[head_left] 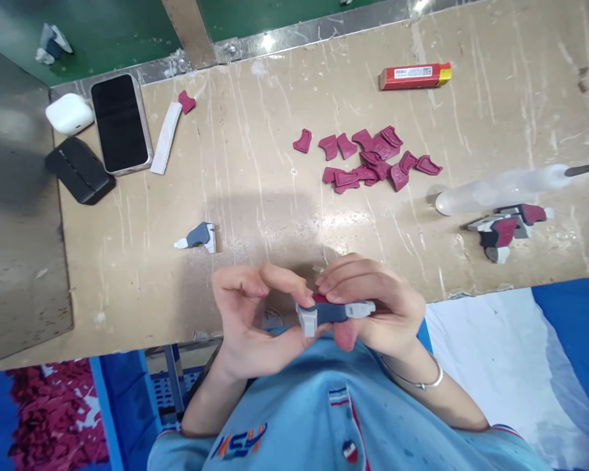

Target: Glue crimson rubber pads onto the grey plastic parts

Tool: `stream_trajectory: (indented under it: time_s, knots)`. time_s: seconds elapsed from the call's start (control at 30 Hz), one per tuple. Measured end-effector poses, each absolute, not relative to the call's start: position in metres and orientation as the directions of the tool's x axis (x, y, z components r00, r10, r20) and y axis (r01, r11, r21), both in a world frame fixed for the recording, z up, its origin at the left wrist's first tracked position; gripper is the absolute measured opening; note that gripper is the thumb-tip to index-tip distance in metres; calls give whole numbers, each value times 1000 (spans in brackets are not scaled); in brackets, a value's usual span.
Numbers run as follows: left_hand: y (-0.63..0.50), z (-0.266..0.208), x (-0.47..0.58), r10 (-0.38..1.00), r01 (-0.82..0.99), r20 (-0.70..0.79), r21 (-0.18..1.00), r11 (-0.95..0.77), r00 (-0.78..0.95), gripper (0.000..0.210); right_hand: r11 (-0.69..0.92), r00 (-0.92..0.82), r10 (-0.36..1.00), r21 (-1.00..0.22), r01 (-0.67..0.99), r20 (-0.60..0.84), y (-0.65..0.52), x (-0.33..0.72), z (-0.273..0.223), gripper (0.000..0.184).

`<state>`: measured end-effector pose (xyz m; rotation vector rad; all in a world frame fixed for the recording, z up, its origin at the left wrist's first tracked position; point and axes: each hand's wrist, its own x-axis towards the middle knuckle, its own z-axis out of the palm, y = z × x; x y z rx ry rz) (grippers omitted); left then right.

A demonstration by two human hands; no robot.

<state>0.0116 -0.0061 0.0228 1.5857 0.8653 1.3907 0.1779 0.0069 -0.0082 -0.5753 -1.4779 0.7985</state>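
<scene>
The grey-and-white part sits pinched between left hand and right hand at the worktop edge, maroon insert half-seated, with plenty of loose maroon pieces left.

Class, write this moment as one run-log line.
left hand: on grey-white part | right hand: holding same part, red piece on top | table: red pieces, phone

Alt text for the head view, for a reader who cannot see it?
Two hands, left hand and right hand, hold a small grey, blue and white part together at the table edge. Behind lie a pile of maroon pieces, a phone and a red box.
</scene>
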Motion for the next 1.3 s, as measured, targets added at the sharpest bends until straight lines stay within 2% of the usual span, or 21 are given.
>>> stream_trajectory:
  time_s: [0.17, 0.33, 0.47, 0.63, 0.8, 1.03, 1.3]
  knots:
    - [-5, 23, 14, 894, -12, 436, 899, -437, 106, 49, 605, -62, 786, -786, -128, 615, 5, 177, -10, 27]
    - [-2, 24, 11, 898, 6, 425, 904, -428, 116, 48, 526, 49, 849, -831, -179, 527, 0, 170, -10, 35]
    - [1, 24, 8, 908, -20, 398, 917, -399, 126, 51, 551, 94, 834, -810, -198, 544, -4, 166, -6, 41]
    - [2, 21, 8, 906, -56, 394, 919, -390, 158, 57, 592, 66, 806, -801, -90, 588, -3, 170, 1, 36]
    - [0, 18, 8, 932, -64, 322, 947, -315, 165, 50, 616, 46, 788, -784, -77, 614, 0, 173, 6, 34]
    - [5, 18, 2, 882, -146, 400, 916, -374, 248, 64, 573, 37, 820, -817, -61, 572, -4, 171, 11, 32]
    - [-3, 24, 4, 907, -98, 303, 953, -287, 292, 51, 502, -54, 864, -865, 16, 501, -13, 181, 29, 53]
